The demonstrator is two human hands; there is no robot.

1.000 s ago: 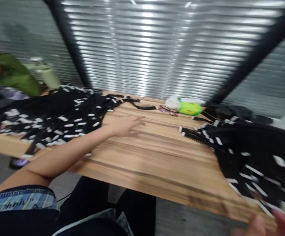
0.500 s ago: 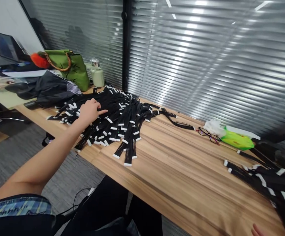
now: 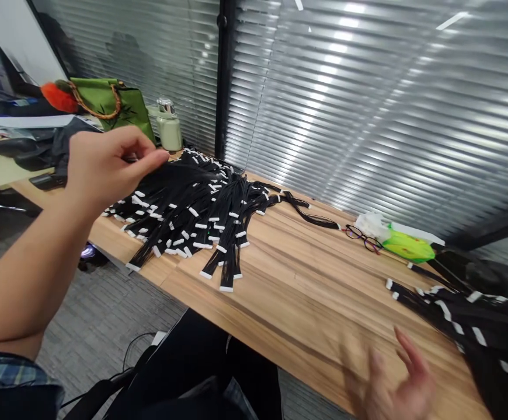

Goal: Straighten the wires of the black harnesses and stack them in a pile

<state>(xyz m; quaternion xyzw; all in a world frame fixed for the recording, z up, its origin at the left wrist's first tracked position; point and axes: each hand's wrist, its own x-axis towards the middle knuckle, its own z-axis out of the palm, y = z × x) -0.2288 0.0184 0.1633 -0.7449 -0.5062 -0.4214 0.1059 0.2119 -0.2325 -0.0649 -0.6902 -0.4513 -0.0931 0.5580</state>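
Observation:
My left hand (image 3: 109, 166) is raised over the left part of the table, thumb and fingers pinched together. A flat black cable (image 3: 190, 173) runs from its fingertips back into the pile. That pile (image 3: 219, 219) is a heap of flat black cables with white end connectors, fanned out on the wood. At the lower right, my right hand (image 3: 396, 385) hovers above the table's front part, fingers spread and partly smeared by motion, with nothing visible in it.
More black cables with white connectors (image 3: 455, 321) lie at the table's right end. Glasses (image 3: 363, 238) and a bright green plastic packet (image 3: 407, 244) rest near the blinds. Behind the pile stand a green handbag (image 3: 134, 111) and a pale bottle (image 3: 169, 128).
My left hand has risen from the pile toward me and left, drawing a black cable up. My right hand has come further into view from the lower right, fingers spread.

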